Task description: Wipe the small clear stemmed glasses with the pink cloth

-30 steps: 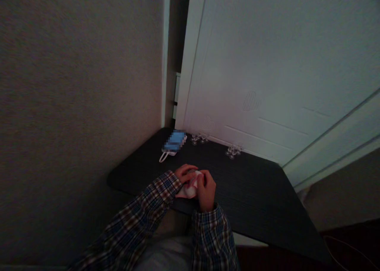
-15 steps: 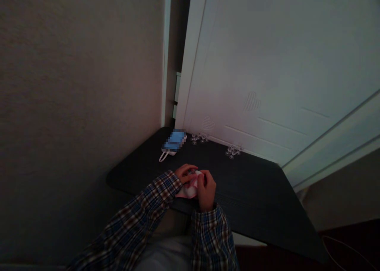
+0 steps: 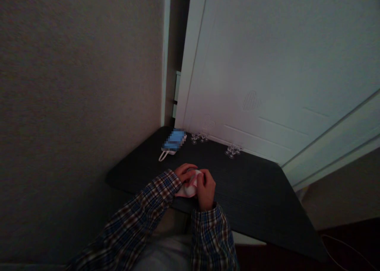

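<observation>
A small pink and white cloth (image 3: 189,190) lies bunched at the near edge of the dark table, between my two hands. My left hand (image 3: 186,172) rests over its upper left part, fingers bent onto the fabric. On the other side, my right hand (image 3: 206,188) is closed, thumb and fingers pinching the right edge of the cloth. The fingers hide part of the fabric, and its full shape cannot be made out in the dim light.
A phone-like device (image 3: 174,140) with a blurred blue screen and a white loop strap lies at the table's back left. Two clusters of clear plastic pieces (image 3: 199,137) stand along the back edge. A white panel (image 3: 267,65) rises behind the table (image 3: 252,192); a wall (image 3: 89,85) borders the left.
My hands stay in nearly the same place, with only slight movement of the fingers and cloth. The rest of the table looks unchanged.
</observation>
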